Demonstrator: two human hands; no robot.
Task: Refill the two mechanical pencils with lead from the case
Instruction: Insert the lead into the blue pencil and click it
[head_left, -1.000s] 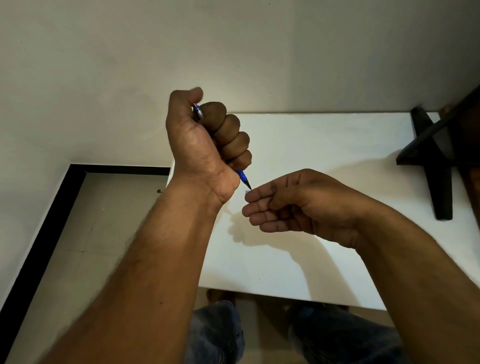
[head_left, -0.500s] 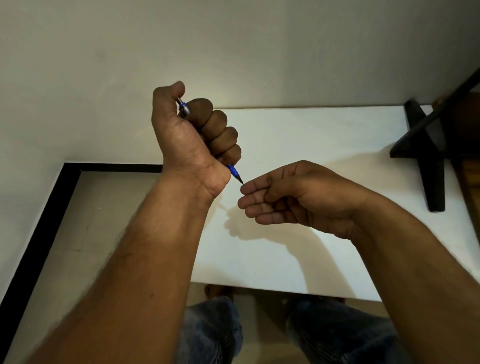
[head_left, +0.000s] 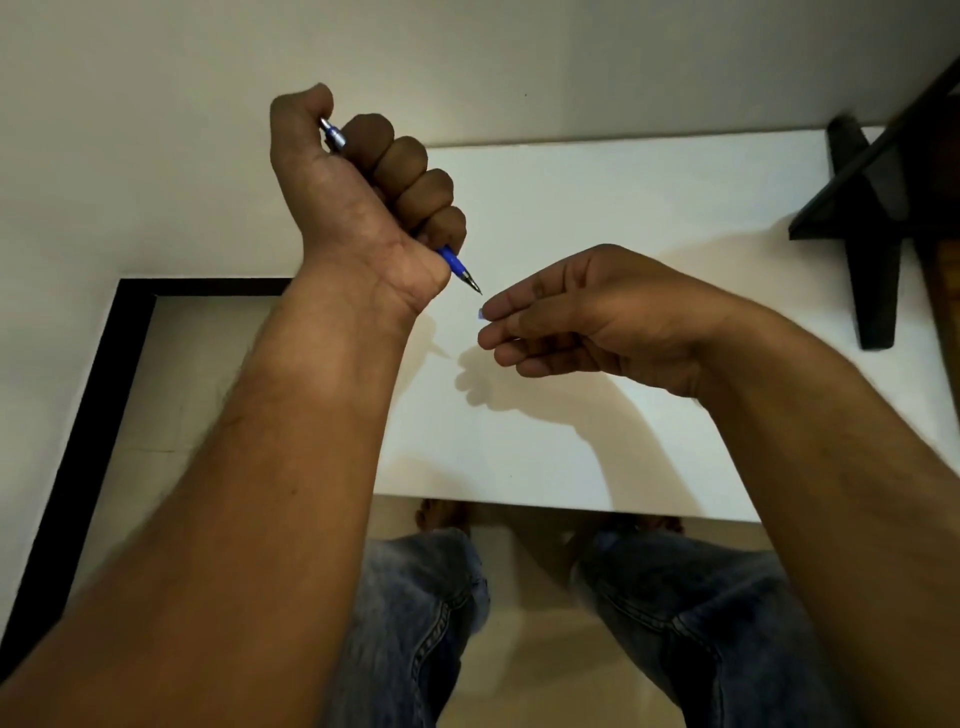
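My left hand (head_left: 363, 208) is closed in a fist around a blue mechanical pencil (head_left: 457, 266). The pencil's silver cap end (head_left: 332, 136) sticks out beside the thumb, and its tip points down-right toward my right hand. My right hand (head_left: 587, 317) hovers over the white table (head_left: 649, 197) with its fingers loosely curled and the fingertips just short of the pencil tip. A tiny pale-blue piece (head_left: 479, 313) shows at those fingertips; whether it is held or lies on the table is unclear. The lead case and a second pencil are not in sight.
A black stand (head_left: 867, 218) sits on the table's far right corner. A pale wall rises behind the table, and a black skirting strip (head_left: 93, 415) borders the floor on the left. My knees in jeans (head_left: 426, 613) are below the table's near edge.
Both hands stay close together while the view shifts a little. The left fist has risen slightly, and the pale-blue piece shows again at the right fingertips.
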